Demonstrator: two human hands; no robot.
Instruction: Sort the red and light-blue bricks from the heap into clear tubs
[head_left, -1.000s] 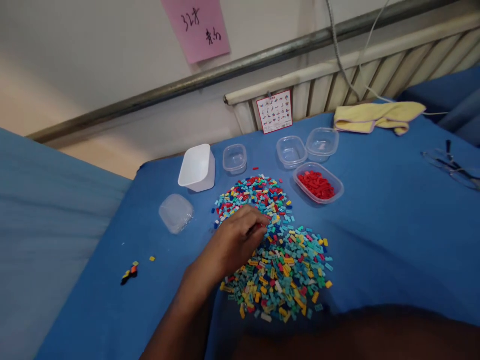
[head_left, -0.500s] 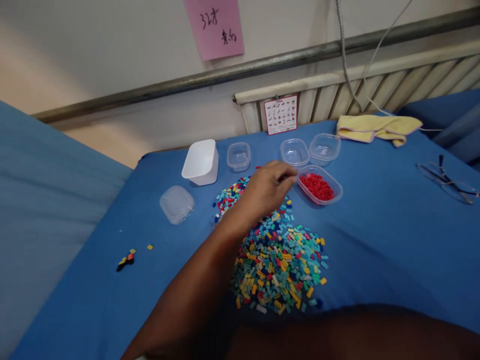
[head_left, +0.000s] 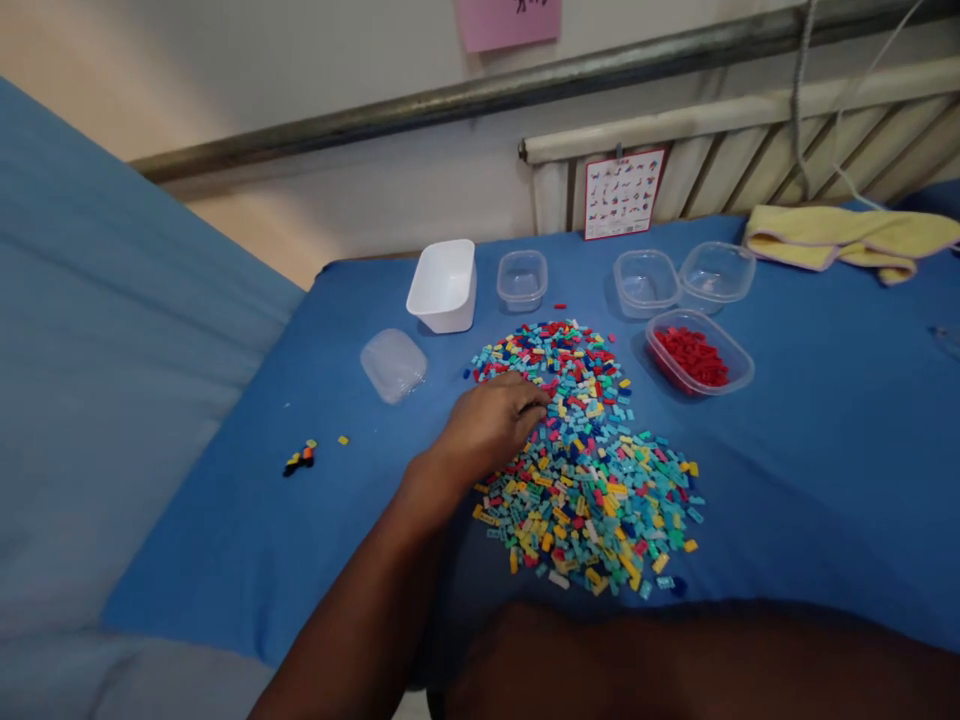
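Note:
My left hand (head_left: pixel 487 425) reaches in from the lower left over a big heap of small building bricks (head_left: pixel 592 490). Its fingers are pinched together at the heap's left middle; what lies between the tips is hidden. Red, yellow, turquoise, dark blue and white bricks mix in the heap. Right of it, a clear plastic tub (head_left: pixel 742 375) holds a pile of red bricks (head_left: pixel 691 356). Along the bottom edge lies my right arm, dark and blurred, with my right hand (head_left: pixel 510 650) near the heap's front; its fingers cannot be made out.
Behind the heap stand a white bin (head_left: pixel 444 290) and several clear tubs, one of them (head_left: pixel 523 280) beside the bin. A clear lid (head_left: pixel 394 365) and a few joined bricks (head_left: pixel 300 458) lie left. A yellow cloth (head_left: pixel 840 240) rests at the back right of the blue-covered table (head_left: pixel 817 500).
My left hand has moved from the edge of the red-brick tub back left and nearer, down to the brick heap. The view has shifted, so the scene sits farther right and the eyeglasses are mostly out of frame.

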